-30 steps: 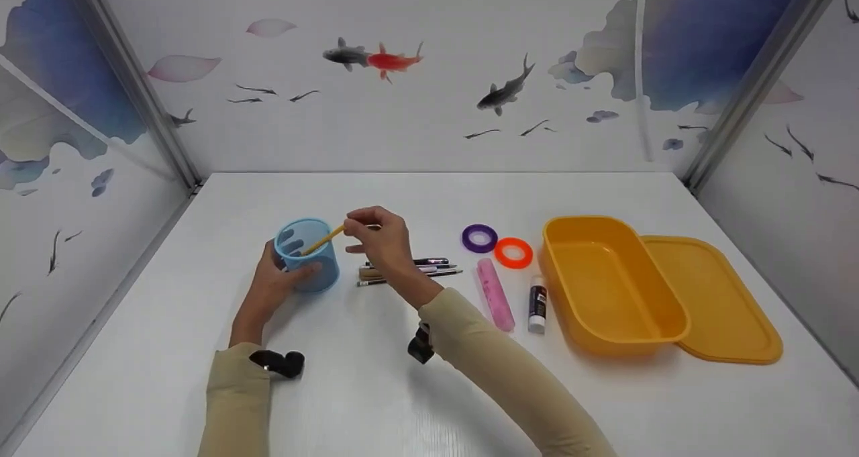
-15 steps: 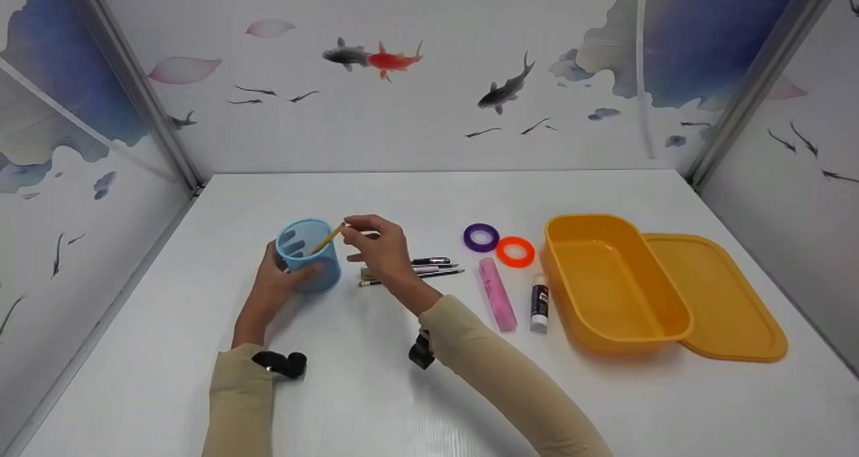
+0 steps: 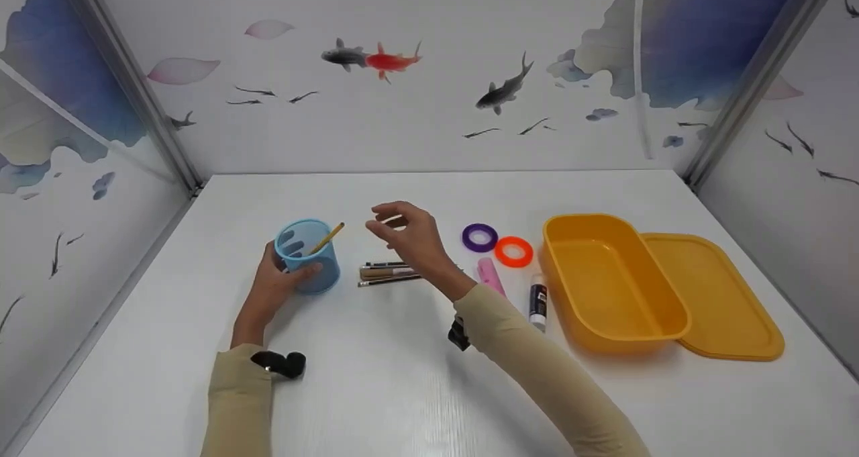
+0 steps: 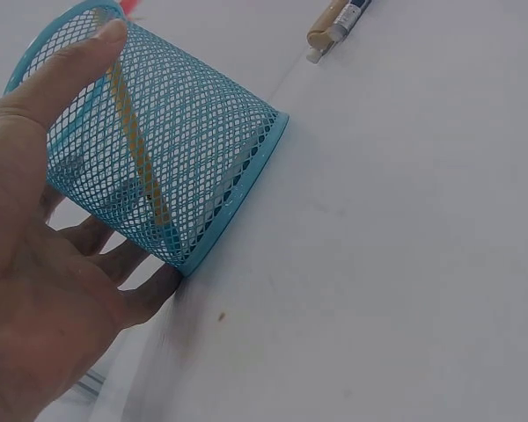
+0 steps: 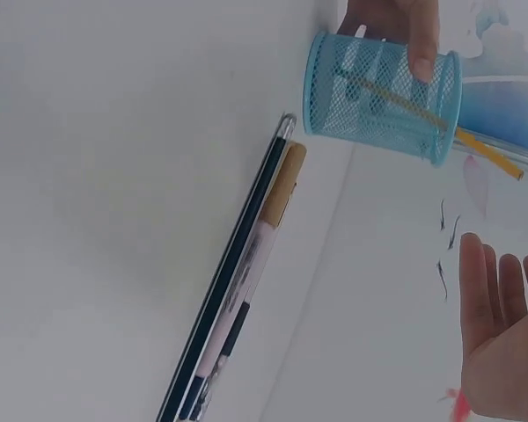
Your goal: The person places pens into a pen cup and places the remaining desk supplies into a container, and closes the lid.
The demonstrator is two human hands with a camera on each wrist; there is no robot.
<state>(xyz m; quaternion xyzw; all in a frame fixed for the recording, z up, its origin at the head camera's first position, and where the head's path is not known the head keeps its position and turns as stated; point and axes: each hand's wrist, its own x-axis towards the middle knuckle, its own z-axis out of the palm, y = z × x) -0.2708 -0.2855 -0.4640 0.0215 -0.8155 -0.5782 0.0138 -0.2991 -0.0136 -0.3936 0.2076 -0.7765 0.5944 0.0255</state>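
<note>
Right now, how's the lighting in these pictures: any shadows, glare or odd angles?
Head view: fairly even light, a soft shadow beside the right sleeve, faint sheen on the white table, lettering on the glue stick too small to read; left wrist view: greyish, soft shadow beside the left hand; right wrist view: scene turned sideways, so the blue mesh cup appears lying down.

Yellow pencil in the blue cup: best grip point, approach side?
Probably pinch the yellow pencil by its upper end, from above right: it leans rightward, only that end sticks out of the blue cup, and the left hand holds the cup's left side.
</note>
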